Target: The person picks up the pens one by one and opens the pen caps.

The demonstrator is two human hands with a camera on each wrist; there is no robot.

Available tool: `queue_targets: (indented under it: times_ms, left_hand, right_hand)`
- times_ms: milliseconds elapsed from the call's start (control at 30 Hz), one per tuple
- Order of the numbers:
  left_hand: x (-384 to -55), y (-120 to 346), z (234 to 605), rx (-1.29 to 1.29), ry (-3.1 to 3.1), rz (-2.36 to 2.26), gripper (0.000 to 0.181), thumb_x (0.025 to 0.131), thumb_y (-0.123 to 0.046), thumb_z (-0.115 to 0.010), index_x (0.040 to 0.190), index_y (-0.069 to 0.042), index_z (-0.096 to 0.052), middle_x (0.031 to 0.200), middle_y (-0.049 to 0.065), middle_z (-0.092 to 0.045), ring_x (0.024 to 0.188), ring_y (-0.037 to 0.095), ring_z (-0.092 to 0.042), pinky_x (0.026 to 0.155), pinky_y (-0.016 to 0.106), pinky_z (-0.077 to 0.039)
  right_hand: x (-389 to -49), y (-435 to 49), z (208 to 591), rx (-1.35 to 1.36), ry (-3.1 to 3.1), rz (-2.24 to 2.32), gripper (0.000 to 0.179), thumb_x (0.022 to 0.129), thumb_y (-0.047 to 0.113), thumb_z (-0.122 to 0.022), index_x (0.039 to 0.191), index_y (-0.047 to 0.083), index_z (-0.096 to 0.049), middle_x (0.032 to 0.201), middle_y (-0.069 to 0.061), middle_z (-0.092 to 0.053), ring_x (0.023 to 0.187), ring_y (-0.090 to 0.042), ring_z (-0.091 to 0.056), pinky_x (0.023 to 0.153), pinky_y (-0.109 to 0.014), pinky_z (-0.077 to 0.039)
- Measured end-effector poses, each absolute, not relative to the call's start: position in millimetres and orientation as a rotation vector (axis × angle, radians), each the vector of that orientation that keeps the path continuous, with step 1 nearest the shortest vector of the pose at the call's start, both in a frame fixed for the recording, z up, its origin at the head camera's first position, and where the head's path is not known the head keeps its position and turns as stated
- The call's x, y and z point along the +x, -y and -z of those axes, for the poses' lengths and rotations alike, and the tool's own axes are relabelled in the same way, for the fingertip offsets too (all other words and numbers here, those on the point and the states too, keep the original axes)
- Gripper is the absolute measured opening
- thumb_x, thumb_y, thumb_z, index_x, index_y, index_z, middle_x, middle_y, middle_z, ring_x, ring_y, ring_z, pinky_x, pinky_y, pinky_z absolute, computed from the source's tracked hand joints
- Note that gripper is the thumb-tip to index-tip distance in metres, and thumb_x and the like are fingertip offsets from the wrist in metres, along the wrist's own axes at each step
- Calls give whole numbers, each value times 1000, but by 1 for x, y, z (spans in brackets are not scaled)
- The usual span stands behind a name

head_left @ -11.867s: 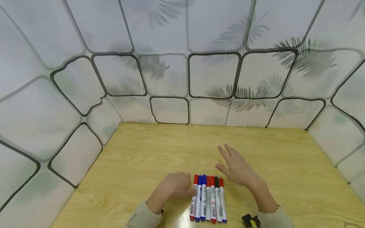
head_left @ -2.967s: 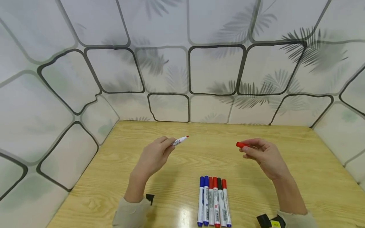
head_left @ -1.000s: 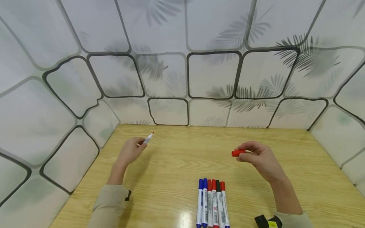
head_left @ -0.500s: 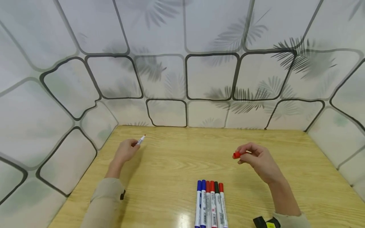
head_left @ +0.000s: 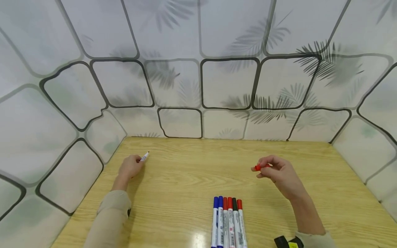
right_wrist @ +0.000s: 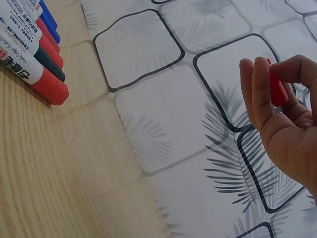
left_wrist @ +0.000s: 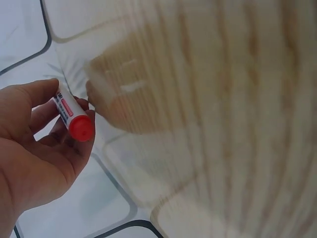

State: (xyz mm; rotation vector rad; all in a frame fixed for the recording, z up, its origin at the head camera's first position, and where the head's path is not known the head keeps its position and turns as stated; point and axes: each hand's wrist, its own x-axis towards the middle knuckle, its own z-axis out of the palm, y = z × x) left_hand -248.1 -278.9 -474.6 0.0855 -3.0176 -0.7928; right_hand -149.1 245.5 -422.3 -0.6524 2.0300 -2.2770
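My left hand (head_left: 130, 166) grips an uncapped white marker (head_left: 144, 157) over the far left of the table, its tip pointing away to the upper right. In the left wrist view the marker's red end plug (left_wrist: 80, 128) faces the camera, with fingers and thumb round the barrel. On the right, my right hand (head_left: 280, 175) pinches a red marker cap (right_wrist: 278, 91) above the table, between thumb and fingers. Between the two arms, several capped markers (head_left: 227, 222) lie side by side at the near edge, with blue, red and black caps.
A light wood-grain table (head_left: 186, 172) spans the space below the hands. Behind it and on both sides stand pale walls (head_left: 229, 82) patterned with dark rounded outlines and fern leaves. A black device (head_left: 286, 242) sits by the right cuff.
One red-capped marker left the row's left end and was uncapped. My left hand has since carried it further left and lower. The right hand keeps the cap, turning it slightly.
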Motion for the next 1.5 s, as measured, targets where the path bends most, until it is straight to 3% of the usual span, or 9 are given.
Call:
queue_targets:
  times_ms: [133, 400, 767, 1000, 1200, 1500]
  left_hand:
    - [-247, 279, 474, 196, 3046, 784, 35, 95, -18, -51, 118, 4, -65, 104, 22, -67, 76, 28, -57, 56, 35, -42]
    - [-249, 279, 475, 282, 3058, 784, 36, 96, -19, -49, 120, 4, -63, 103, 22, -66, 72, 27, -56, 54, 36, -42]
    - [-250, 279, 477, 284, 3052, 758, 31, 91, -18, -55, 111, 3, -65, 95, 20, -65, 74, 29, -57, 55, 37, -42]
    - [-254, 278, 477, 253, 3042, 747, 31, 91, -19, -57, 111, 2, -66, 99, 20, -66, 74, 28, -57, 55, 37, -43]
    - [-254, 286, 477, 274, 3044, 728, 28, 89, -18, -59, 106, 2, -66, 95, 18, -66, 76, 29, -57, 57, 37, -42]
    - [-258, 284, 476, 241, 3042, 739, 33, 89, -20, -61, 112, 3, -65, 101, 20, -66, 79, 30, -58, 58, 39, -44]
  right_hand:
    - [-149, -245, 421, -584, -2065, 2246, 17, 96, -8, -55, 110, 1, -59, 101, -3, -63, 94, -16, -71, 74, -28, -58]
    - [-149, -243, 418, -535, -2111, 2186, 32, 97, -2, -59, 125, 8, -46, 97, -2, -68, 88, -17, -70, 71, -27, -57]
    - [-151, -245, 420, -489, -2117, 2160, 30, 97, -1, -59, 118, 9, -41, 94, -4, -71, 85, -16, -71, 69, -29, -58]
    - [-151, -246, 420, -469, -2160, 2136, 30, 97, 1, -61, 116, 7, -39, 94, -4, -71, 85, -16, -72, 68, -29, -58]
    - [-152, -243, 421, -483, -2162, 2117, 27, 97, 2, -61, 113, 6, -40, 96, -12, -71, 85, -18, -72, 69, -29, -58]
    - [-152, -245, 420, -453, -2106, 2151, 25, 98, 1, -60, 113, 5, -42, 96, -8, -72, 85, -17, -71, 68, -30, -57]
